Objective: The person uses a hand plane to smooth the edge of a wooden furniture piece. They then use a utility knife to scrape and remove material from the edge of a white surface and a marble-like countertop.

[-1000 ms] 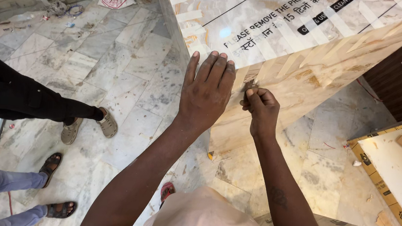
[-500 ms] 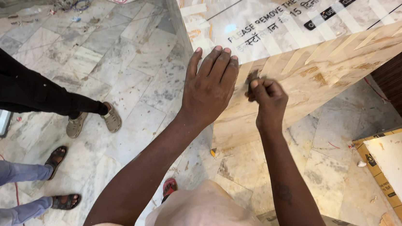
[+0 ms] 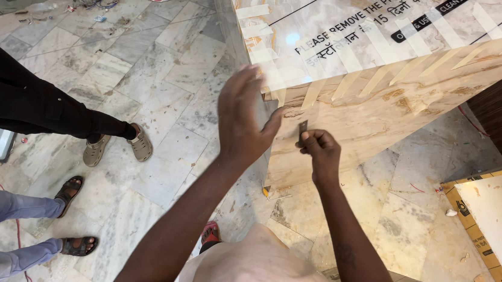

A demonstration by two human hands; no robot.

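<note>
Laminated panel box [image 3: 384, 68] blocks ahead; bystanders' legs [image 3: 36, 104] crowd left; open marble floor [image 3: 165, 85] btwn, passable.

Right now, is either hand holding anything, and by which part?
Right hand pinches a small flat blade by its lower end. Left hand is open, holding nothing.

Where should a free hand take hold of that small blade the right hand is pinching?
Grip the small blade by its flat faces just above the right hand, coming from the left. It stands upright, its lower end is buried in the fingers, and the laminated panel blocks the far side.
</note>
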